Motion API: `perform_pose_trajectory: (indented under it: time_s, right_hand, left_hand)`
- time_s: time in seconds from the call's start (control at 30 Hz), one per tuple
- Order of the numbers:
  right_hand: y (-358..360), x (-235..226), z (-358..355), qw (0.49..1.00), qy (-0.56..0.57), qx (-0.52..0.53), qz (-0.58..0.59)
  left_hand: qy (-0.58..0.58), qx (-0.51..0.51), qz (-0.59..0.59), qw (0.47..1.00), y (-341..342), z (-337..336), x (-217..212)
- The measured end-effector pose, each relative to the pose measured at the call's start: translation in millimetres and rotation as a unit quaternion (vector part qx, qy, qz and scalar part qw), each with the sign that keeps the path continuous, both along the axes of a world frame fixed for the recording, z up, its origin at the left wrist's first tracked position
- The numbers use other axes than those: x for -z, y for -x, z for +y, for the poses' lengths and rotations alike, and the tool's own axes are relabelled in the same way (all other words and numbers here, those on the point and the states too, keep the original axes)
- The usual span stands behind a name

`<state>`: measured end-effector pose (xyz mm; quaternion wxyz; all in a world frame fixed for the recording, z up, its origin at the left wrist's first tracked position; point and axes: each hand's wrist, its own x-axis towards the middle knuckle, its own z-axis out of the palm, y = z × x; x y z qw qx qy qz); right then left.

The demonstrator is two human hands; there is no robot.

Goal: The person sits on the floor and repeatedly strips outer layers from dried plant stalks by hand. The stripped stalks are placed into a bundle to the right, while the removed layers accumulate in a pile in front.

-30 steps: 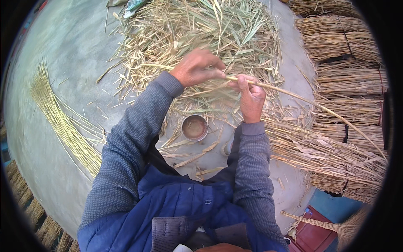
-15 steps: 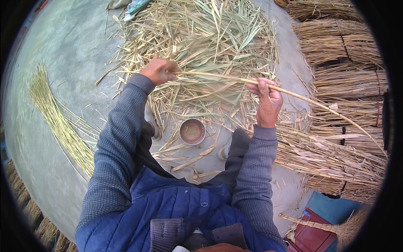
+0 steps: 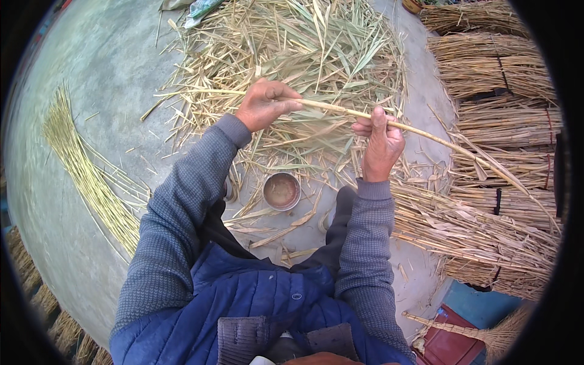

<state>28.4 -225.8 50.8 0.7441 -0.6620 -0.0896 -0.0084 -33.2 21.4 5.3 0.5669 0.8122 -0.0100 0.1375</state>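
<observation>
A long, thin dry stalk (image 3: 438, 140) runs from my left hand through my right hand and bends down toward the right rim. My left hand (image 3: 265, 104) is closed on its left part, thumb and fingers pinching it. My right hand (image 3: 382, 145) grips the stalk farther along, with the thumb pointing up. Beneath both hands lies a wide heap of loose leaves and husks (image 3: 292, 55), pale tan and green. Behind my left hand a pale strip (image 3: 201, 93) sticks out over the heap; whether I hold it, I cannot tell.
A small round bowl (image 3: 281, 191) sits on the floor between my feet. Greenish thin stalks (image 3: 91, 170) lie at the left. On the right are unstripped stalks (image 3: 480, 222) and several tied bundles (image 3: 499, 61). A broom (image 3: 480, 331) rests on a red object at the lower right.
My left hand has moved right along the stalk, closer to my right hand. My right hand has shifted only slightly and still grips the stalk.
</observation>
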Motion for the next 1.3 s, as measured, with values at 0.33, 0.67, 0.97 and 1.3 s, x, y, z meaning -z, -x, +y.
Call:
perform_pose_trajectory:
  time_s: [0.33, 0.67, 0.97, 1.3]
  right_hand:
    - [-5.3, 12.5, -13.9, 0.999, -0.012, -0.004, 0.042]
    - [-0.7, 16.3, -11.8, 0.999, 0.023, -0.004, 0.039]
    - [11.5, 26.0, 9.0, 0.996, 0.030, -0.069, 0.041]
    - [8.8, 19.8, -6.9, 0.996, -0.002, -0.078, 0.040]
  left_hand:
    - [0.390, -0.095, -0.030, 0.915, -6.8, 77.1, -1.2]
    - [-0.364, -0.231, -0.091, 0.898, 2.2, 83.2, -8.4]
    - [-0.338, 0.066, -0.111, 0.932, -17.3, 9.3, -5.8]
    - [-0.208, 0.102, -0.074, 0.970, -12.9, 4.8, -4.3]
